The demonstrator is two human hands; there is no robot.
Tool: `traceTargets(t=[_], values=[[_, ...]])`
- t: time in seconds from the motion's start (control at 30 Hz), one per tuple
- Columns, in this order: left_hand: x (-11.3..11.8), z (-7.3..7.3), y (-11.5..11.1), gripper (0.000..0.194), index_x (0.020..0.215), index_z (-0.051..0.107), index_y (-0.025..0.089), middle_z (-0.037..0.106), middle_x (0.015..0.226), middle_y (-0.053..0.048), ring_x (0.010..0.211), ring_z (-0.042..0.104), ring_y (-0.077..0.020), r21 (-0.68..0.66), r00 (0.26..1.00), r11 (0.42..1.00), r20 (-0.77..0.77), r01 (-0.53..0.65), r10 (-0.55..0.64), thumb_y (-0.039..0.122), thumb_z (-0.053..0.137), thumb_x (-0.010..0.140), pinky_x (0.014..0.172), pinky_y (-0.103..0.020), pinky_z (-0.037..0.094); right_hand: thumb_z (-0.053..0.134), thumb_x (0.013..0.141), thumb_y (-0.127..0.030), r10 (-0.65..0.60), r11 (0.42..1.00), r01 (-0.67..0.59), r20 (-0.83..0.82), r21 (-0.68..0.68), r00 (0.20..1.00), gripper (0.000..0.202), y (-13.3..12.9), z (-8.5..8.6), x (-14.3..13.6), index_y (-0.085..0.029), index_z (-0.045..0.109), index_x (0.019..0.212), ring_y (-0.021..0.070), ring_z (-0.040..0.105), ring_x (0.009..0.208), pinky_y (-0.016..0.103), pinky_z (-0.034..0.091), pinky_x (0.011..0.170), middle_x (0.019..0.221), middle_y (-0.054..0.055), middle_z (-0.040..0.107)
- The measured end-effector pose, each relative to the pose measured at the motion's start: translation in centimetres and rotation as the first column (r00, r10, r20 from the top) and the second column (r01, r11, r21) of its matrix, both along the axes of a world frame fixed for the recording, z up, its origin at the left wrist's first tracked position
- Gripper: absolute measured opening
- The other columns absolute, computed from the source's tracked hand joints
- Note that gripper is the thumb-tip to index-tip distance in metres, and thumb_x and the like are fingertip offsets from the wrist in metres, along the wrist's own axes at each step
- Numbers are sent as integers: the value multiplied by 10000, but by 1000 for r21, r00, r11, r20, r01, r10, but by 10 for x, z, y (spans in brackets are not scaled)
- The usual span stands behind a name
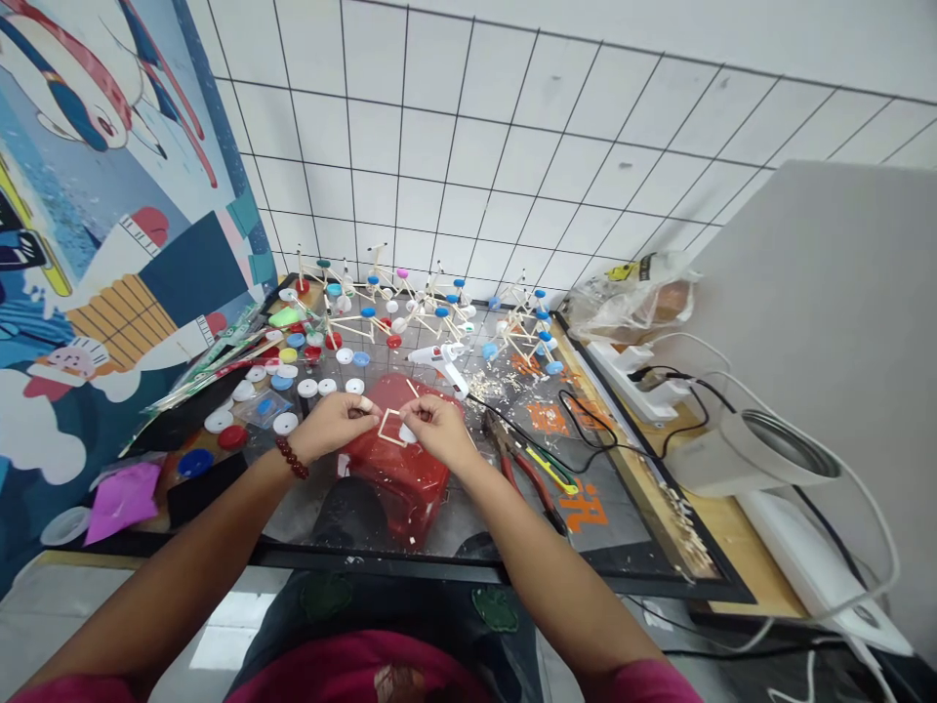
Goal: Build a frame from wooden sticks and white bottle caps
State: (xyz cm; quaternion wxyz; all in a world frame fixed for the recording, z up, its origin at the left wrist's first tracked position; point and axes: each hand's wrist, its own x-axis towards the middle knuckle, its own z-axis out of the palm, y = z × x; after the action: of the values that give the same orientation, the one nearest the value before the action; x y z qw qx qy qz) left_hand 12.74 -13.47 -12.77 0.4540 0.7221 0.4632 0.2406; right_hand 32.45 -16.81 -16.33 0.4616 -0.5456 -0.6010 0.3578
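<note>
A small square frame of thin wooden sticks (387, 438) lies between my hands, above a shiny red surface (399, 493). My right hand (439, 430) is closed in a pinch at the frame's right side; a small white piece shows under its fingertips. My left hand (338, 425), wearing a dark red bead bracelet, is pinched shut at the frame's upper left corner. What sits between its fingertips is too small to make out. One loose stick (413, 388) pokes up behind the right fingers. Just beyond the hands rests a white glue gun (443, 363).
Stick models with coloured caps (439, 308) line the back. Bottle caps (307, 388) are scattered at left. Red-handled pliers (523, 469) and a yellow-green cutter (552, 471) lie right, beside a black cable (586, 444) and wood scraps (498, 386). A power strip (633, 376) stands farther right.
</note>
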Motion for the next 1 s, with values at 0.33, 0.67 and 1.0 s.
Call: traceTargets(t=[0.33, 0.67, 1.0], values=[[3, -7, -4, 255, 720, 731, 155, 680, 648, -41, 603, 565, -171, 135, 976, 987, -210, 87, -57, 371, 596, 714, 552, -250, 371, 602, 753, -268, 1, 1000, -1, -11, 4, 1000, 136, 0, 1, -1, -169, 684, 708, 118, 538, 610, 226, 422, 587, 671, -5, 625], [2, -6, -3, 210, 644, 682, 167, 649, 609, -25, 590, 545, -167, 123, 971, 987, -226, 105, -75, 352, 600, 701, 562, -257, 343, 599, 763, -285, 16, 1000, -16, 4, 2, 1000, 157, -2, 5, -1, -173, 701, 721, 128, 562, 631, 236, 435, 602, 691, 4, 639], [4, -10, -1, 131, 667, 638, 192, 603, 649, -2, 599, 530, -156, 179, 940, 972, -329, 153, -87, 322, 641, 683, 564, -249, 342, 579, 759, -259, 19, 1000, -20, 17, 23, 1000, 153, -2, 6, -1, -180, 684, 680, 131, 552, 613, 234, 422, 590, 648, -3, 641]])
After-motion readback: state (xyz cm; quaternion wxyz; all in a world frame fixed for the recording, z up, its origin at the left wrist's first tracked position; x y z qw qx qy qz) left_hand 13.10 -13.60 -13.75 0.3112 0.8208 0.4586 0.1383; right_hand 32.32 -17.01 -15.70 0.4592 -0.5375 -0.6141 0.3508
